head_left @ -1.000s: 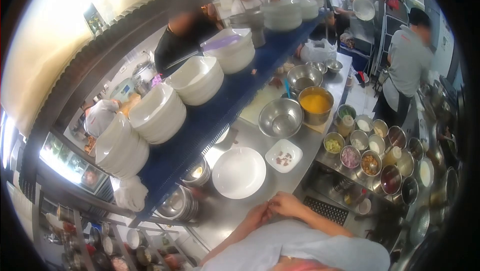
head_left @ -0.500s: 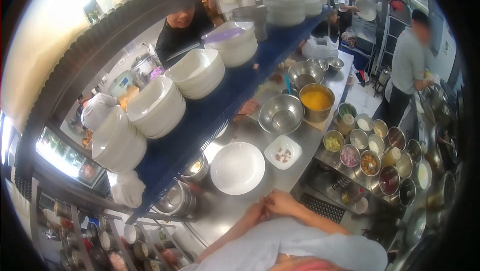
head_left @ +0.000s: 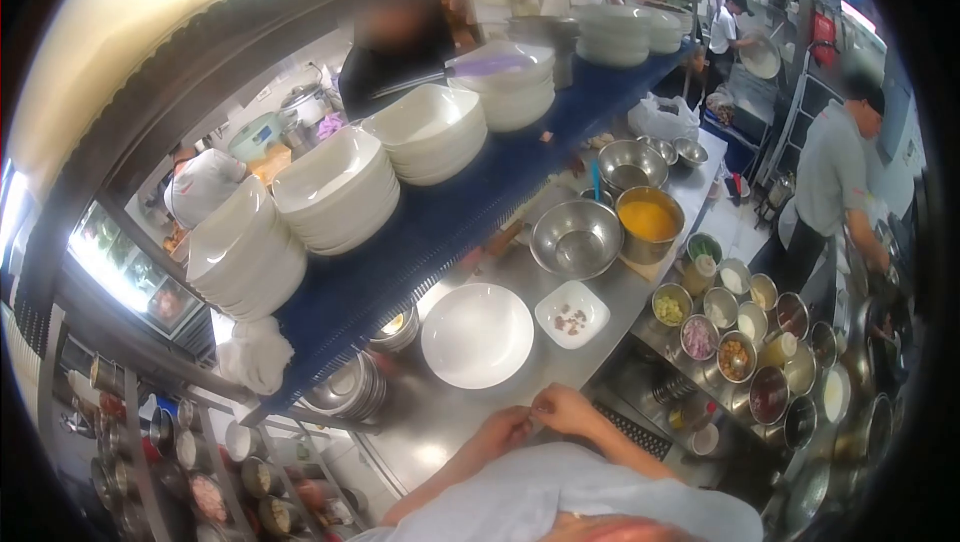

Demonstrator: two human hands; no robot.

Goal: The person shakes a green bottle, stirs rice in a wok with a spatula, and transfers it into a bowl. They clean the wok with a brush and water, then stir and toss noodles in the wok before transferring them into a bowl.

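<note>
My left hand (head_left: 506,428) and my right hand (head_left: 563,408) are just over the near edge of the steel counter (head_left: 430,447), fingertips close together. Both hands are closed in a pinch; anything between the fingers is too small to make out. Beyond them lies a large round white plate (head_left: 477,336) with nothing on it. To its right, a square white dish (head_left: 572,315) holds a few small brown pieces. A wide steel mixing bowl (head_left: 576,240) stands behind these, beside a pot of orange-yellow liquid (head_left: 650,222).
Stacked white bowls (head_left: 336,192) line the blue shelf (head_left: 425,222) above the counter. Steel bowls (head_left: 350,392) are stacked at left. Several ingredient containers (head_left: 737,355) stand at right. A co-worker in grey (head_left: 832,167) stands beyond them; another in black (head_left: 395,67) is behind the shelf.
My hands have drawn slightly apart, from touching to a small gap. The view has shifted a little. A co-worker's hand beneath the shelf has moved and is now blurred.
</note>
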